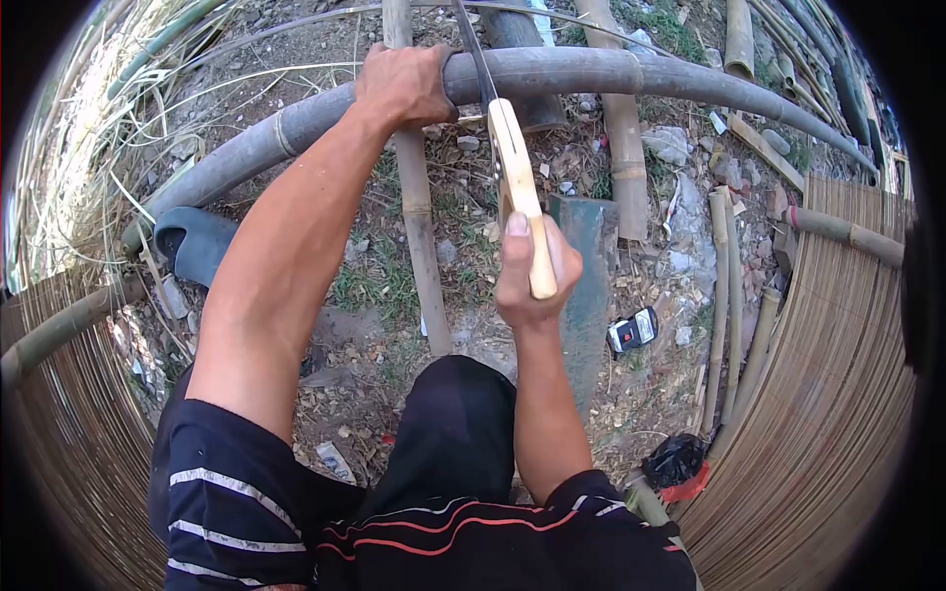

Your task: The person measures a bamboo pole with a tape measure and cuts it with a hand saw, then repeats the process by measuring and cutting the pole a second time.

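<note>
A long grey-green bamboo pole (576, 71) runs crosswise in front of me, curved by the lens. My left hand (402, 87) is closed around it from above, left of the saw. In my right hand (537, 266) is the pale wooden handle of a hand saw (514, 163), gripped with the thumb along its side. The saw's dark narrow blade points away from me and crosses the pole just right of my left hand. How deep the blade sits in the bamboo cannot be made out.
Thinner bamboo poles (419, 236) lie under the long one. A green board-like piece (583, 295) is below my right hand. Slatted bamboo screens (818, 345) stand at both sides. Shavings (89, 187), a dark plastic container (192, 241), a small packet (633, 330) and a black bag (675, 461) lie around.
</note>
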Tool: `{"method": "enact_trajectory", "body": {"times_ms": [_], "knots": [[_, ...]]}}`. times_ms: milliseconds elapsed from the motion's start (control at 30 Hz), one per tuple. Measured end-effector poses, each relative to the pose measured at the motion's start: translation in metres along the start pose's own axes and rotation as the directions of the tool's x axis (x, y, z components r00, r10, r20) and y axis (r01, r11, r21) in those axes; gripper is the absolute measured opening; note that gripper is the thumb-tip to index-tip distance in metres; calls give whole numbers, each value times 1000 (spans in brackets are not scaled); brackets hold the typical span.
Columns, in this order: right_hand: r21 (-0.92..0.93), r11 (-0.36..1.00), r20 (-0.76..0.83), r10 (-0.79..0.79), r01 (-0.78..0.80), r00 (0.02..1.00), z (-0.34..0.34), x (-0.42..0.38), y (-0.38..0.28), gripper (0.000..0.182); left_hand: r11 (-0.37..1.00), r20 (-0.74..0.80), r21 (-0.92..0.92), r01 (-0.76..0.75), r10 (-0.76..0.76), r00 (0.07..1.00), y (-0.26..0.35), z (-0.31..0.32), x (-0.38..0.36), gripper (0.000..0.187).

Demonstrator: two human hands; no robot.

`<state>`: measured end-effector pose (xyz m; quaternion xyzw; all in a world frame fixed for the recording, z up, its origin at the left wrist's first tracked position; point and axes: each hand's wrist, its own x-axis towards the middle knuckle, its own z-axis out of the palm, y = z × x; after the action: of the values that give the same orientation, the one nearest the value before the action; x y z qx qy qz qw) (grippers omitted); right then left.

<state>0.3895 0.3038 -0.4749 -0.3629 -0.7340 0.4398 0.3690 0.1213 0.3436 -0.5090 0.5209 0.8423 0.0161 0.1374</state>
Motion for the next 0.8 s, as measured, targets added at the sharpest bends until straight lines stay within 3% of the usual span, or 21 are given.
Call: {"method": "enact_trajectory", "body": {"times_ms": [67,133,167,200,233,300,367,433,600,700,767,800], "knots": [[37,999,4,27,-27,1000,-2,-5,-3,25,1000,9,-17,-15,15,1000,-4,-7,-6,63],[-97,995,47,4,1,999,-44,-72,-1,21,997,19,-62,-54,55,998,2,-6,-3,62],[-88,996,42,4,0,999,-67,-106,-11,24,998,6,-41,-57,58,998,0,-6,-3,61],[-115,991,0,71,-70,997,-81,-133,-23,42,998,-3,-15,-58,58,998,-2,-3,-2,60],[-102,993,7,65,-64,998,-77,-127,-19,42,999,3,6,-43,43,999,-3,0,1,59],[46,996,0,74,-74,997,-76,-121,-29,24,999,21,4,-43,43,999,-3,3,-2,60],[-141,990,36,-15,20,999,-31,-43,-20,21,999,11,-4,-40,40,999,5,5,-3,60],[12,1000,28,9,-9,1000,7,12,-5,22,999,-8,15,-33,33,999,-1,2,-2,62],[-80,996,60,33,-28,998,-89,-138,-16,28,999,14,-16,-46,46,999,-1,-3,-2,67],[15,998,28,58,-58,998,-87,-130,-27,30,999,-2,26,-44,44,999,-3,7,0,67],[-120,993,36,-12,16,999,-38,-52,-8,25,998,-41,-2,-58,58,997,-1,6,-2,65],[-21,1000,15,-1,1,1000,-8,-9,3,25,998,-46,2,-59,59,997,1,6,0,65]]}}
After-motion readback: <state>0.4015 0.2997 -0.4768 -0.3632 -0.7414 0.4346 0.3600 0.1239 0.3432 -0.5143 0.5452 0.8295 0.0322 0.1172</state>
